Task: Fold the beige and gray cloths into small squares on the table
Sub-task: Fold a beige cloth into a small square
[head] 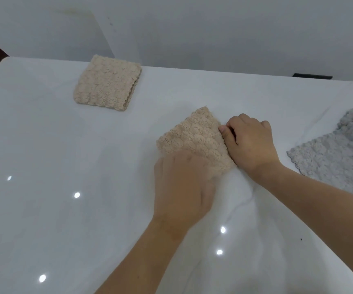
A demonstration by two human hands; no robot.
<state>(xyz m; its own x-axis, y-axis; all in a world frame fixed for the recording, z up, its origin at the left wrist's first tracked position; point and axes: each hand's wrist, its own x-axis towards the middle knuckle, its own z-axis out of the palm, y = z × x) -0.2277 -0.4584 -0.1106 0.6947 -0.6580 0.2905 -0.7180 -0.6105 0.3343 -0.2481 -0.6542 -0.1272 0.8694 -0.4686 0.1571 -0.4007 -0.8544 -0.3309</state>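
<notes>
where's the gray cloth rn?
In the head view the gray cloth lies on the white table at the far right, cut off by the frame edge, just right of the right hand.

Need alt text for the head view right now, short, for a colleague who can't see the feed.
Both hands work a beige cloth at the middle of a white table: the left hand presses its near edge, the right hand grips its right edge. A folded beige square lies far left; a gray cloth waits at right.
</notes>
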